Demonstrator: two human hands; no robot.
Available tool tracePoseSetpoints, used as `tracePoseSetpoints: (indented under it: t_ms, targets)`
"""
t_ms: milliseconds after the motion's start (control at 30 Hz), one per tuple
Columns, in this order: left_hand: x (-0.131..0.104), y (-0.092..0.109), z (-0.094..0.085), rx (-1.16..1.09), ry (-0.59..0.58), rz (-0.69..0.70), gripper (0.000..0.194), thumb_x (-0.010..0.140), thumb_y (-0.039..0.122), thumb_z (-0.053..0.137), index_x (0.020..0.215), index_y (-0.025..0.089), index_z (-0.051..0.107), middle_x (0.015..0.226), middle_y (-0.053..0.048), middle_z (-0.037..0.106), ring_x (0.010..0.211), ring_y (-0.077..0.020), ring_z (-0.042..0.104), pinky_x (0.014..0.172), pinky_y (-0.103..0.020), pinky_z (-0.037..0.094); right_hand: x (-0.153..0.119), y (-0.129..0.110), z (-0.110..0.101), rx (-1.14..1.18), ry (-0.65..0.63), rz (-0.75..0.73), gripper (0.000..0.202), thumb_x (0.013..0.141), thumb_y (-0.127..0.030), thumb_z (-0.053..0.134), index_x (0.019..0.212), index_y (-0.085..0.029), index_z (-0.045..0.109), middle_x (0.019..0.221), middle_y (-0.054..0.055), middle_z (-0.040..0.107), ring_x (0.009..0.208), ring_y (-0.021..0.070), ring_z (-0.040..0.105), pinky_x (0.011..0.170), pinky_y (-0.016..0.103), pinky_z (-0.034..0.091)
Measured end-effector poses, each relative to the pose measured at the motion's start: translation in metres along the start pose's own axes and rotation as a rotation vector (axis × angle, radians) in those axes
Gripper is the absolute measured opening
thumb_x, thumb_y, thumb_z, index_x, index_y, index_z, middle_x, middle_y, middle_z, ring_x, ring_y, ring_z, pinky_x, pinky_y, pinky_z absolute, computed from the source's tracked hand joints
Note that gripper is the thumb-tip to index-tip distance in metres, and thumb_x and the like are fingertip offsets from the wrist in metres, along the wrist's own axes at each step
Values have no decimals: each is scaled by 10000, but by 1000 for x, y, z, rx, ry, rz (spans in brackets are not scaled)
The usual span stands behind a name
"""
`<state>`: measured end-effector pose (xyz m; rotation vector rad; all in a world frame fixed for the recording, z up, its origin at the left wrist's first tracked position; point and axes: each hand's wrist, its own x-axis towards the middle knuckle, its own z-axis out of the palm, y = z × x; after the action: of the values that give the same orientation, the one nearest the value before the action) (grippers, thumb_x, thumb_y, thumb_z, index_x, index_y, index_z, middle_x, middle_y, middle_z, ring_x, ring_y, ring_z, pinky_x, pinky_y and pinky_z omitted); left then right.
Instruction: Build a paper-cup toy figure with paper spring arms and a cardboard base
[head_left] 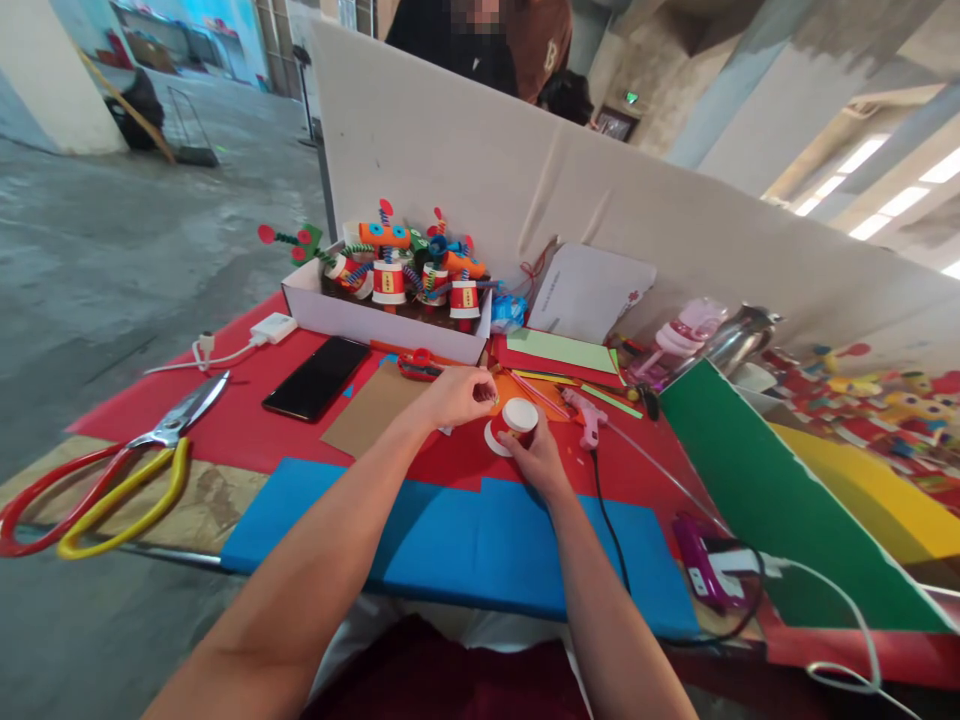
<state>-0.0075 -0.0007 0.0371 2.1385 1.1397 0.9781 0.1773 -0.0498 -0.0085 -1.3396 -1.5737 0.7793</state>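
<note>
My right hand [538, 455] is wrapped round a red and white paper cup [519, 415], which is upside down with its white base up and its rim near the red table covering. To the cup's upper left, my left hand [463, 396] is closed in a pinch, apart from the cup. Whatever sits between its fingertips is too small to make out. A pink glue gun [589, 418] lies just right of the cup, and red-handled scissors [420, 366] rest behind my left hand. Brown cardboard [373, 408] lies left of the cup.
Behind is a white box [390, 335] of paper-cup figures [388, 283]. Large scissors [161, 435] and a black phone [317, 380] lie left. At right are a green board [795, 520], a purple power strip [709, 565] and cables. People stand beyond the white partition [450, 150].
</note>
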Motion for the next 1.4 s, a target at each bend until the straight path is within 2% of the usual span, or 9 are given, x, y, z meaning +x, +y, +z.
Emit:
tracePoseSetpoints:
  t_ms: [267,533,1067,1400]
  targets:
    - [-1,2,10,121,-16,85,119,673,95,576,676,186,652,643,-6,655,580,-129,560,694,-257,458,0,1,-2,22,-44,-11,518,694,-415,703,1127,-200,516,1083,85,650,1010,245,600,923,404,460]
    - [-2,5,12,155,-34,59,123,679,109,554,704,162,662,672,-39,662,615,-149,566,593,-244,400,0,0,-1,22,-43,-23,501,701,-403,694,1119,-198,508,1098,89,643,1021,245,596,932,408,460]
    - [-2,6,13,100,-23,48,121,675,88,561,685,169,651,662,-28,659,620,-145,580,598,-243,406,-1,0,-1,26,-42,-46,489,710,-372,688,1134,-200,516,1163,101,624,1093,255,573,987,435,435]
    - [-1,7,13,160,-39,63,153,676,99,555,703,169,688,675,-42,675,632,-155,582,607,-251,406,-1,0,-1,24,-47,-60,506,716,-400,678,1141,-192,500,1171,113,618,1099,256,570,996,436,431]
